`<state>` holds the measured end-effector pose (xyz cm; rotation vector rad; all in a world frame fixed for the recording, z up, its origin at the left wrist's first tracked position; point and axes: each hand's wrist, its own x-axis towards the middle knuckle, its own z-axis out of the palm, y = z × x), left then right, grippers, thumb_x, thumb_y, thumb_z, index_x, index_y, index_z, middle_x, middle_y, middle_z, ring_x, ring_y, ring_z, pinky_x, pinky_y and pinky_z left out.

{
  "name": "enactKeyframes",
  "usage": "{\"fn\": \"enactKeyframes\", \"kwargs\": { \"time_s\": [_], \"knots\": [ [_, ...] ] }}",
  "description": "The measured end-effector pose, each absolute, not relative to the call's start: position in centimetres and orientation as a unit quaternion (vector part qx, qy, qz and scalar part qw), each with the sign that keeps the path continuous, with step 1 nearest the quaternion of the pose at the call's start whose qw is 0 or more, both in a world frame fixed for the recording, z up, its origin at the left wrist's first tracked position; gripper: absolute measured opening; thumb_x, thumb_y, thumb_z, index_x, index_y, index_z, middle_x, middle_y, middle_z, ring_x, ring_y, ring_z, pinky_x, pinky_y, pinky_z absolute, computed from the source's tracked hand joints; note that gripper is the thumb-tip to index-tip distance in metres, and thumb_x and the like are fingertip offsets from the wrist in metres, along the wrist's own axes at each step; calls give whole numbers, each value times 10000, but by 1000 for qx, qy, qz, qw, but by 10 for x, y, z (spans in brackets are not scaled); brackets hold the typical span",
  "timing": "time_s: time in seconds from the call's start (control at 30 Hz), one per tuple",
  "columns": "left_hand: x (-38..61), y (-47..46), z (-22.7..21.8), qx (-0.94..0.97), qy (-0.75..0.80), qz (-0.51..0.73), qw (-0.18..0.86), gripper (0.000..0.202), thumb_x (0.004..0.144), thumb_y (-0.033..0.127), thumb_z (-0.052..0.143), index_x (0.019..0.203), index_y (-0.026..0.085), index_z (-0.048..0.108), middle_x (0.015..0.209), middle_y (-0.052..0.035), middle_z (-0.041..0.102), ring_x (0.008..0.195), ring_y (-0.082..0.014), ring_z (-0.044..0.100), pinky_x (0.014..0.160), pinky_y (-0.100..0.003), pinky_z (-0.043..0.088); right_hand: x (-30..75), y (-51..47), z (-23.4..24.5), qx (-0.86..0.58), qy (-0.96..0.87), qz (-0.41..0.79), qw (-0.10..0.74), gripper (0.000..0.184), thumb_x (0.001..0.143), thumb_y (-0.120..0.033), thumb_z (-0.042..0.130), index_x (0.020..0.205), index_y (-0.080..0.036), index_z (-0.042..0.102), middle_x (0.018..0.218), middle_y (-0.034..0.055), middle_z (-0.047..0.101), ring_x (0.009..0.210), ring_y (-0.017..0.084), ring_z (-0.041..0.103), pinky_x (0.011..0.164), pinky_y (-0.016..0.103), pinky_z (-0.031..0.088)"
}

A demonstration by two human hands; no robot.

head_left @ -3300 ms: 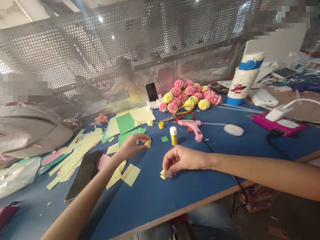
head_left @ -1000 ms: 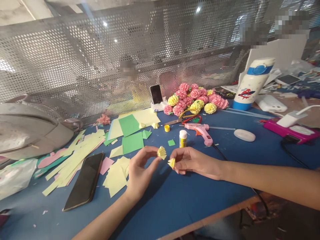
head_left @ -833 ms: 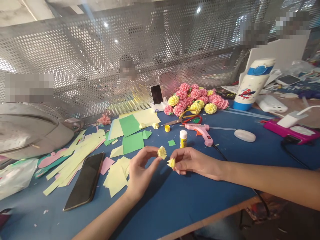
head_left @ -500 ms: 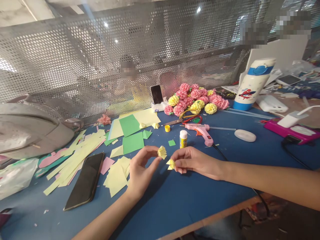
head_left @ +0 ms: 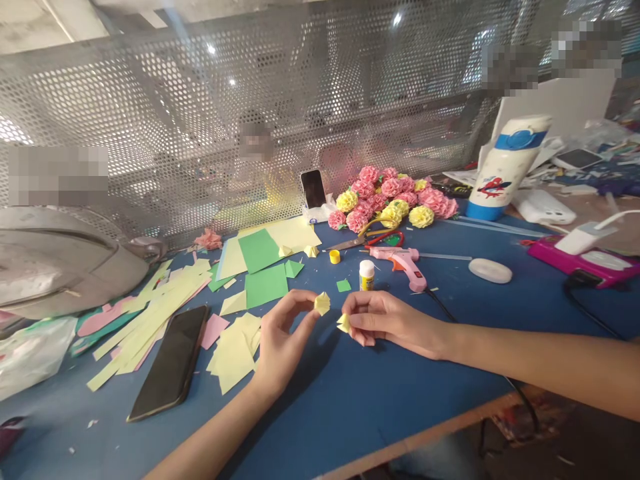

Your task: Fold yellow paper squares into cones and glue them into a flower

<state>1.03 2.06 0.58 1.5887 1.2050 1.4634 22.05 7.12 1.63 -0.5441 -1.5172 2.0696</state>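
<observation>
My left hand point(head_left: 287, 333) pinches a small pleated yellow paper piece point(head_left: 323, 304) between thumb and forefinger, above the blue table. Close by on its right, my right hand point(head_left: 385, 317) holds another folded yellow paper piece point(head_left: 343, 323) with its thumb pressed on it. The two pieces are apart. Just behind my right hand stands an uncapped glue stick point(head_left: 367, 276), and its yellow cap point(head_left: 335, 257) sits farther back. Two more folded yellow pieces, one of them a small fan point(head_left: 311, 251), lie near the green paper squares point(head_left: 267, 285).
Left are a phone point(head_left: 170, 363), yellow paper strips point(head_left: 150, 320) and yellow squares point(head_left: 234, 353). A pink glue gun point(head_left: 407, 267), scissors point(head_left: 350, 244) and paper flowers point(head_left: 390, 193) lie behind my hands. At right stand a bottle point(head_left: 507, 167) and a purple power strip point(head_left: 580, 263).
Both hands stay nearly in place, each with its yellow piece. The right piece has turned slightly and shows less past the fingers; the left piece is tilted a little differently.
</observation>
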Motion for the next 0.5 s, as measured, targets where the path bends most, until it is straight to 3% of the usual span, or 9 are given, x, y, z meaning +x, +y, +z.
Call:
{"fn": "enactKeyframes", "kwargs": {
  "time_s": [0.23, 0.5],
  "knots": [
    [10, 24, 4, 577, 466, 576, 343, 135, 884, 317, 681, 956, 208, 647, 915, -19, 671, 868, -164, 658, 847, -275, 531, 222, 72, 18, -197, -632, 700, 269, 284, 862, -391, 717, 851, -141, 581, 720, -2, 601, 606, 78, 515, 580, 211, 404],
    [10, 27, 5, 570, 463, 580, 352, 140, 879, 306, 692, 949, 193, 648, 909, -23, 667, 846, -157, 656, 845, -279, 528, 232, 74, 35, -199, -783, 558, 189, 166, 928, -326, 624, 885, -167, 605, 818, 11, 650, 653, 100, 581, 616, 221, 457]
  ]
}}
